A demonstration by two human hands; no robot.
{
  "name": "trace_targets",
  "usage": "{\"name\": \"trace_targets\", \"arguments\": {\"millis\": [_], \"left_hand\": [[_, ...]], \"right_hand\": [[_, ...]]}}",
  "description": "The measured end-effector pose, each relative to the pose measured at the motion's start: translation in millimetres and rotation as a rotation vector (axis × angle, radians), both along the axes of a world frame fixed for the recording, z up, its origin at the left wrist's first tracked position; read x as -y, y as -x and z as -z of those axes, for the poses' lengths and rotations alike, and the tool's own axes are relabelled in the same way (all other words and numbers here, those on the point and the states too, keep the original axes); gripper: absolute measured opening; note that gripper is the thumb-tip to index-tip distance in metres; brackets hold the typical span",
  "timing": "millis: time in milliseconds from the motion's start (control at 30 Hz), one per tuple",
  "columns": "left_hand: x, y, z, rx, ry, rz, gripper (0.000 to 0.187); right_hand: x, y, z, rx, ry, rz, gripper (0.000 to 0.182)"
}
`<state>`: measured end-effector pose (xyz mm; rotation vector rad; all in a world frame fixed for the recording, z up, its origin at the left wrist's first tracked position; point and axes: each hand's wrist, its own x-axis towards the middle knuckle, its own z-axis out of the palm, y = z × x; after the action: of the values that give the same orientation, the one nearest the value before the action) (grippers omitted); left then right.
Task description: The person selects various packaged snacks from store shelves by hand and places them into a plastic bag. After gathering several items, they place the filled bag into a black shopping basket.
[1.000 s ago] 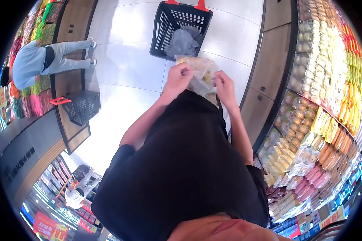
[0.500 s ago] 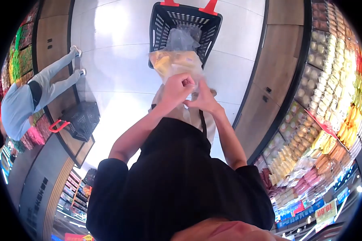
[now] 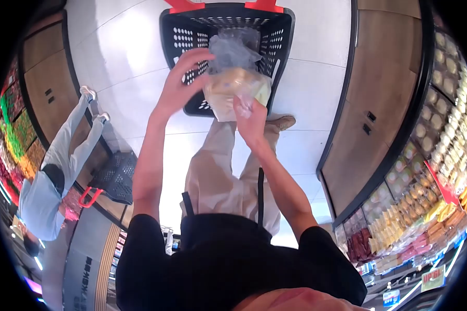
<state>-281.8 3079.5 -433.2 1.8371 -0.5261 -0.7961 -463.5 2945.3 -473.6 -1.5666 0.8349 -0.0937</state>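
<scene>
Gathered in the closed fingers of my right hand [image 3: 250,119] is the twisted top of a clear plastic bag [image 3: 233,90] with pale yellow contents. The bag hangs over the near side of a black shopping basket [image 3: 171,31]. To its left, my left hand [image 3: 184,80] is open, with thumb and fingers spread apart above the basket's left side. Deeper in the basket lies another crumpled, see-through bag [image 3: 233,52]; what it holds is hard to make out.
Red handles [image 3: 184,5] stick up at the basket's far rim. Packaged foods [image 3: 415,197] fill the shelves on the right. On the left a person [image 3: 46,192] in light blue stands near another black basket [image 3: 117,176] with a red handle. Wooden cabinets [image 3: 386,78] line the aisle.
My left hand has let go of the bag top and moved left, its fingers opening. The right hand still grips the bag, now lower over the basket. The view has shifted.
</scene>
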Motion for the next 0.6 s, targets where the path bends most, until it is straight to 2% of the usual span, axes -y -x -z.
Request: {"name": "trace_targets", "arguments": {"millis": [100,167,267,300,333,433,467,600], "left_hand": [[7.6,-26.7,170.2,-0.087,-0.079,0.087,0.042],[30.0,-41.4,263.4,0.121,-0.197,0.210,0.047],[70.9,-52.0,377.6,0.374,-0.359,0.561,0.073],[82.8,-53.0,405.7,0.450,-0.376,0.682,0.078],[93.3,-52.9,432.2,0.480,-0.384,0.759,0.091],[128.5,-55.3,475.3,0.556,-0.528,1.047,0.100],[129.2,-54.2,492.4,0.589,-0.497,1.051,0.106],[118.7,-14.1,544.6,0.333,-0.627,1.272,0.106]], "right_hand": [[0.6,8.2,26.6,-0.034,-0.093,0.060,0.023],[-0.7,10.1,34.3,-0.002,-0.184,0.157,0.028],[-0.6,16.3,44.5,-0.011,-0.318,0.303,0.034],[-1.5,22.0,48.5,-0.009,-0.388,0.346,0.036],[-1.6,27.3,51.7,-0.058,-0.410,0.363,0.038],[-1.0,41.3,70.3,-0.131,-0.441,0.471,0.040],[-0.1,49.3,78.8,-0.146,-0.478,0.507,0.040],[5.4,57.6,103.9,-0.200,-0.513,0.558,0.040]]}}
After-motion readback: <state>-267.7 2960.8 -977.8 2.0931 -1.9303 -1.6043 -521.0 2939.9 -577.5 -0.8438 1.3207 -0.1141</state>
